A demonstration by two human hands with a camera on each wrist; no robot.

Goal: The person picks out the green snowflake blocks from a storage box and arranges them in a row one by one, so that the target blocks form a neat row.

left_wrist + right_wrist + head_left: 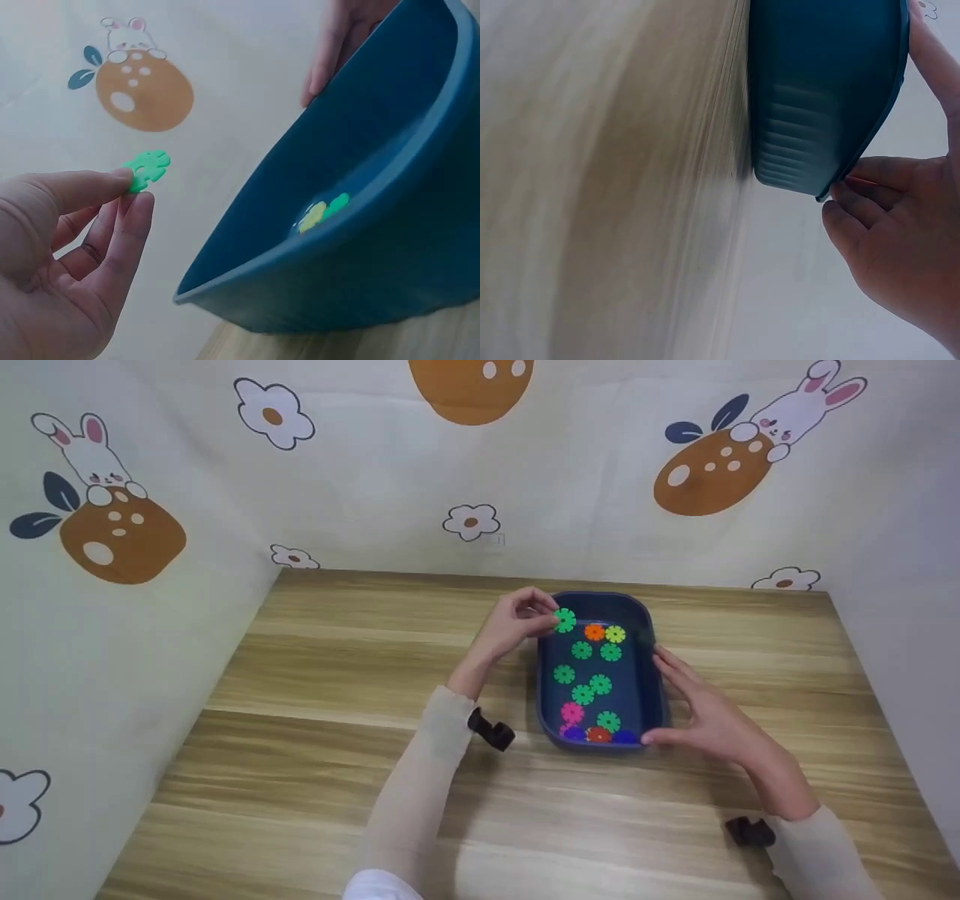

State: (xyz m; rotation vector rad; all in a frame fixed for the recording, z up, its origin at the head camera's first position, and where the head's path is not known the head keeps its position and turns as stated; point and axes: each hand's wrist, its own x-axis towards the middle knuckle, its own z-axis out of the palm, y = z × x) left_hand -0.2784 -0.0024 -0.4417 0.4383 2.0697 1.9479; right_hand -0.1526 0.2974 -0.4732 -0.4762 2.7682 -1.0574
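My left hand [517, 622] pinches a green snowflake building disc [565, 620] between thumb and fingers, over the left rim of a dark blue plastic basin [652, 697]. In the left wrist view, the pinched disc [148, 171] stands clear of the basin wall. Several more discs lie inside the basin: mostly green ones, an orange disc [594, 632], a yellow disc [615, 634], a pink disc [572, 712], and red and blue ones at the near end. My right hand [712, 724] rests against the basin's right side, thumb at the near corner, fingers spread along the rim.
The basin stands on a wood-grain table [337, 660], right of the middle. A light cloth backdrop [375, 472] with rabbits and flowers rises behind and at the sides. Black straps [491, 730] hang at both wrists.
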